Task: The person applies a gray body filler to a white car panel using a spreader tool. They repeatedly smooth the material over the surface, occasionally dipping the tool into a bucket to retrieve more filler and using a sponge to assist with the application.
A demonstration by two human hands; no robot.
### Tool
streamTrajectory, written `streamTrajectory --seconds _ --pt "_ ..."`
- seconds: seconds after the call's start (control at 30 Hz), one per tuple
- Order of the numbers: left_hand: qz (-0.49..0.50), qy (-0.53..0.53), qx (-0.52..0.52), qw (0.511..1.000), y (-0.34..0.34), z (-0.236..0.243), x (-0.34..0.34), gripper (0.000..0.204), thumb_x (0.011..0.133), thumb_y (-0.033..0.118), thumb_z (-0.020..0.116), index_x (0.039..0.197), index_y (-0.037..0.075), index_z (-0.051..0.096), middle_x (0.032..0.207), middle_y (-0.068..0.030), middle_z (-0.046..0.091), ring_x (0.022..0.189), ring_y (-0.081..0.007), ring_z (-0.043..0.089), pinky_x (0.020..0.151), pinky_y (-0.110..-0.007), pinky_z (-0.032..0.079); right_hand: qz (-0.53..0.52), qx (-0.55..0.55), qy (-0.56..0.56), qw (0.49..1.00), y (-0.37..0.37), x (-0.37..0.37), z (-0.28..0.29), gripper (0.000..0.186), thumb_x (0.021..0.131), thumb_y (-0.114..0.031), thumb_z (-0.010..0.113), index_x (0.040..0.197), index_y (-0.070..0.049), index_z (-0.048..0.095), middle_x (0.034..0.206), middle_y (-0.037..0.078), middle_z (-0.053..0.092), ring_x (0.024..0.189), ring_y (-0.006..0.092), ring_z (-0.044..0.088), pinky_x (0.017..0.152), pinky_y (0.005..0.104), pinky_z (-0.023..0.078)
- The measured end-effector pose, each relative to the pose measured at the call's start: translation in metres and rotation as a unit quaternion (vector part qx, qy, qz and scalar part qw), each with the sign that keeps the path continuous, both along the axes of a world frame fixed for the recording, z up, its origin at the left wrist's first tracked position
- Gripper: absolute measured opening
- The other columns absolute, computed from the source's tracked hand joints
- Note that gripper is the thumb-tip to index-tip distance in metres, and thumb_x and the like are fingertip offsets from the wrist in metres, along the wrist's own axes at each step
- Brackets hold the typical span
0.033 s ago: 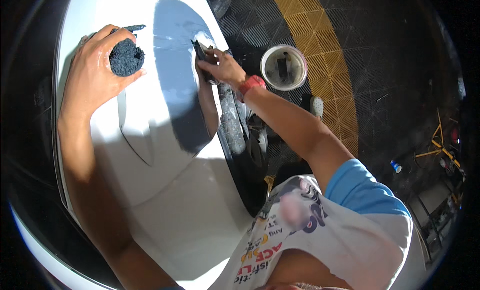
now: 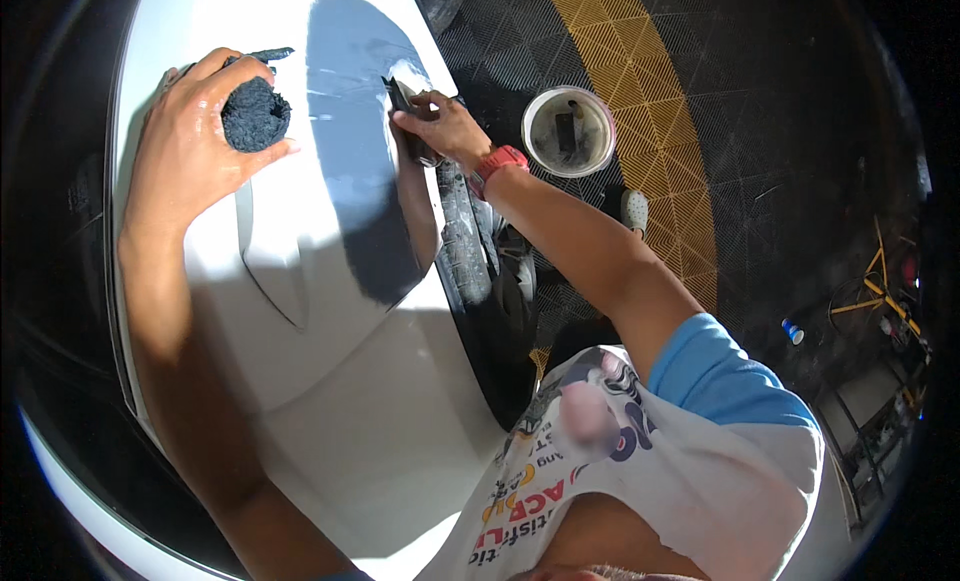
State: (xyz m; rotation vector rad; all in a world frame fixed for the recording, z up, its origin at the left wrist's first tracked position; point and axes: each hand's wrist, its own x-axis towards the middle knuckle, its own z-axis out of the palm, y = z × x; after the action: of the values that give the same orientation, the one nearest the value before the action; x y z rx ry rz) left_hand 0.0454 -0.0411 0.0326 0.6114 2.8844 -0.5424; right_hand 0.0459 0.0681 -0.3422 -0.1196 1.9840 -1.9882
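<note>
My left hand (image 2: 195,141) rests on a white car panel (image 2: 260,261), closed around a dark, rough, sponge-like wad (image 2: 256,119); a thin dark strip (image 2: 275,54) pokes out behind it. An oval grey patch (image 2: 355,151) covers part of the panel. At that patch's right edge, beside a small pale area, my right hand (image 2: 440,126), with a red watch (image 2: 497,166) on the wrist, grips a dark, narrow block (image 2: 400,101) against the bodywork. My fingers partly hide the block.
A car tyre (image 2: 465,241) lies below the panel's right edge. A round bucket (image 2: 540,151) with a dark object inside stands on black and yellow floor tiles (image 2: 650,101). A white shoe (image 2: 633,211), a small blue-and-white container (image 2: 792,331) and a yellow metal frame (image 2: 870,301) are farther right.
My right hand and the block have shifted very slightly up and left. The wad in my left hand sits a touch farther right; little else differs.
</note>
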Motion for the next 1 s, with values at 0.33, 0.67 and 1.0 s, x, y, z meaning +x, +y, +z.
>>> streamTrajectory --seconds 0.33,0.67,1.0 --pt "-0.033 0.046 -0.018 0.998 0.012 -0.008 0.01 0.049 0.066 0.013 0.096 0.11 0.008 0.077 0.122 -0.009 0.074 0.108 -0.0303 0.072 0.093 -0.043 0.061 -0.04 0.038 0.131 0.99 0.057 0.167 0.09 0.057 0.096 -0.032 0.079 0.149 -0.016 0.064 0.128 0.026 0.069 0.12 0.0435 0.068 0.099 0.0501 0.057" --pt "-0.064 0.043 -0.032 0.996 0.024 -0.014 0.002 0.051 0.062 0.01 0.093 0.111 0.007 0.08 0.123 -0.0084 0.074 0.111 -0.0291 0.071 0.09 -0.044 0.062 0.071 0.056 0.035 0.995 0.026 0.025 0.045 0.06 0.102 -0.042 0.067 0.151 -0.007 0.061 0.113 0.029 0.075 0.105 0.0424 0.076 0.093 0.0471 0.059" --pt "-0.048 0.053 -0.033 0.997 0.03 -0.009 -0.001 0.048 0.064 0.01 0.092 0.11 0.007 0.08 0.122 -0.0086 0.074 0.11 -0.029 0.071 0.089 -0.044 0.062 0.088 0.142 -0.022 0.986 0.006 -0.05 0.03 0.059 0.104 -0.044 0.064 0.152 -0.009 0.062 0.091 0.022 0.078 0.084 0.032 0.079 0.083 0.0437 0.063"
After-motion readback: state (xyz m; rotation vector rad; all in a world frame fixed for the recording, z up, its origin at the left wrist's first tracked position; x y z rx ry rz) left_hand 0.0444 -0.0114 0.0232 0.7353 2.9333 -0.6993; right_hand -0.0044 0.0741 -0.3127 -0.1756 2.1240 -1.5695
